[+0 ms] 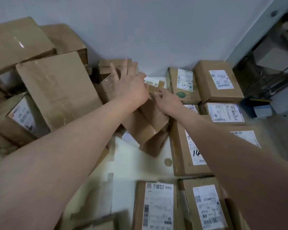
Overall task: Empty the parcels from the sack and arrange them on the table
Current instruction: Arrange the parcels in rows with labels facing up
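Observation:
Both my arms reach to the back of the white table [131, 160]. My left hand [130, 83] lies with straight, spread fingers over a tape-wrapped brown parcel [106, 90] and the left end of a small labelled parcel [156, 83] by the wall. My right hand [166, 100] has curled fingers at the near edge of that small labelled parcel. Under both wrists lies a tilted brown parcel [146, 125]. No sack is in view.
Labelled parcels lie face up in rows on the right [219, 80] [224, 112] and at the front [158, 205] [206, 206]. Large brown boxes [56, 90] are heaped on the left. A pale wall [156, 30] closes the back; shelving [273, 67] stands at the right.

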A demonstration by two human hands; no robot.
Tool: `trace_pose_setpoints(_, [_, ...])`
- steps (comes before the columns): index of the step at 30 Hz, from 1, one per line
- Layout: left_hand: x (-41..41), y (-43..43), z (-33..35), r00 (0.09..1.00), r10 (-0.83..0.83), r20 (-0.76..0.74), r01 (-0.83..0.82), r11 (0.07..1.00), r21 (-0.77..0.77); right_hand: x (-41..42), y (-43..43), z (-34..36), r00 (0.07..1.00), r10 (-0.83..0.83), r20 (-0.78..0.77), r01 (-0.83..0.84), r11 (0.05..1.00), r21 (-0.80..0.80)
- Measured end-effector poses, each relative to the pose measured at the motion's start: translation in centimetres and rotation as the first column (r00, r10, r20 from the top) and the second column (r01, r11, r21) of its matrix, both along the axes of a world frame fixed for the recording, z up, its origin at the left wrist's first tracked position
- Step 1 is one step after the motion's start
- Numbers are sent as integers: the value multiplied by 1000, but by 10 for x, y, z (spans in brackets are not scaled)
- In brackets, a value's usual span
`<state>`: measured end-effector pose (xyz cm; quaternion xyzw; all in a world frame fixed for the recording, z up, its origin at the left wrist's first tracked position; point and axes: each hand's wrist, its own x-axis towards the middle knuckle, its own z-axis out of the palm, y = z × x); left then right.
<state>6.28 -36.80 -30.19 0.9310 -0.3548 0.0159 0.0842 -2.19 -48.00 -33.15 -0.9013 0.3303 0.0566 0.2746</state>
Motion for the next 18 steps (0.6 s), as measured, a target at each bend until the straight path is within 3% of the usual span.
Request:
trace_pose_setpoints(3, [9,-5,1,996,-8,91,-11,977,215,2,-4,-7,998,33,-56,-32,999,17])
trace_pose_setpoints(5, [2,-6,2,988,-16,154,-21,972,236,-1,-1,-16,993,82,-90,-90,991,-94])
trace_pose_setpoints(7, [-13,-8,3,996,-30,88,8,971,237,-5,3,-24,988,96,-122,-111,985,-128])
trace_pose_setpoints(10, [-28,-11,0,989,17,-147,8,986,169,-6,5,-23,987,135,-87,-134,991,18])
trace_pose_setpoints(12, [-26,-9,1,958,92,-273,-55,988,141,-6,4,-19,981,179,-77,-178,984,26])
trace_pose_setpoints(15, [-13,-4,-1,943,177,-283,-125,974,190,-8,8,-15,956,261,-134,-245,962,121])
trace_pose_setpoints(18, [0,0,-11,963,92,-255,-28,969,245,-9,12,-16,935,330,-127,-297,929,220])
